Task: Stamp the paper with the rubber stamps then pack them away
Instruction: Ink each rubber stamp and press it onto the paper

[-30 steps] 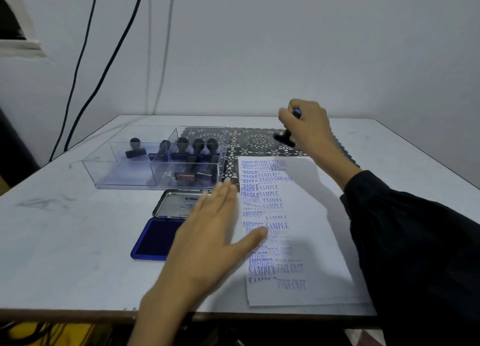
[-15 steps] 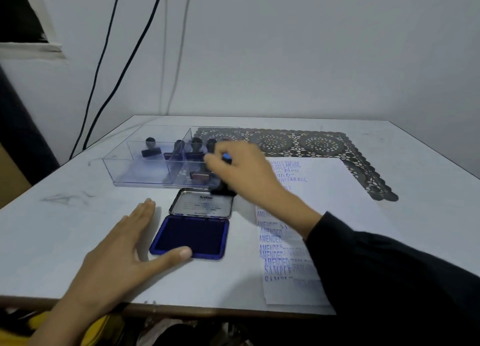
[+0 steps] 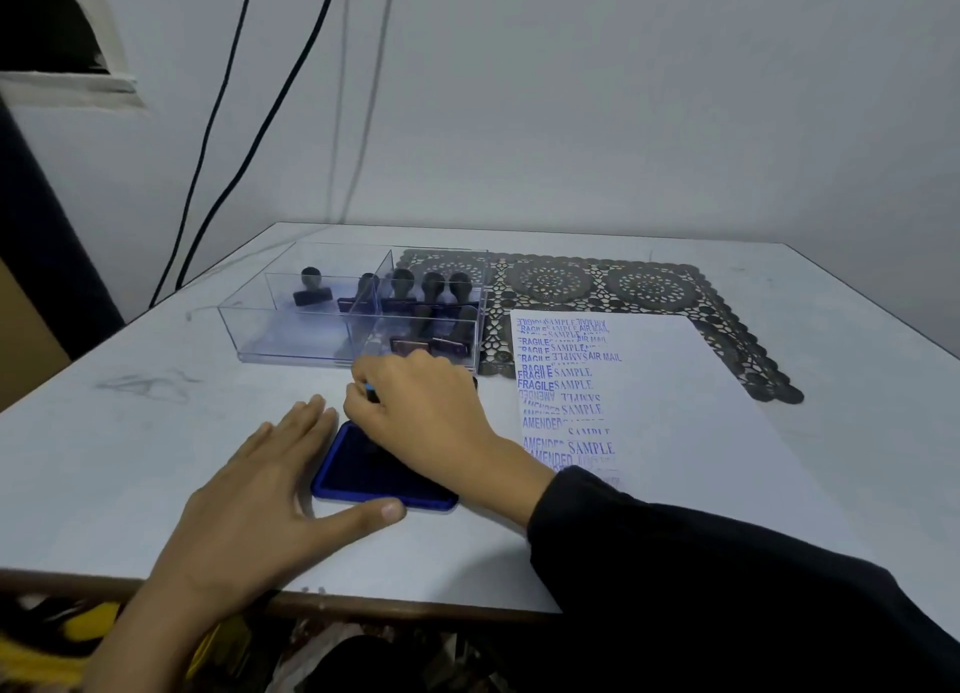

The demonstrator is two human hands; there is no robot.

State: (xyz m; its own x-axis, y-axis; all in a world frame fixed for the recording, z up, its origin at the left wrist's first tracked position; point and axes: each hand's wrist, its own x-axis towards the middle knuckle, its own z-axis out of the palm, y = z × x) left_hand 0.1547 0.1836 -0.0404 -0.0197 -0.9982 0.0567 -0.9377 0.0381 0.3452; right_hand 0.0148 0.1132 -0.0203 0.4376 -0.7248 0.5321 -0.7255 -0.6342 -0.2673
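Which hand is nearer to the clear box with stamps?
Right. The right hand is in front of the clear box, above the ink pad; the left hand rests farther away, beside the pad.

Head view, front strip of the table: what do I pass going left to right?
In order: left hand → blue ink pad → stamped paper. The right hand, gripping a stamp, overlaps the pad, so it is left out of the order.
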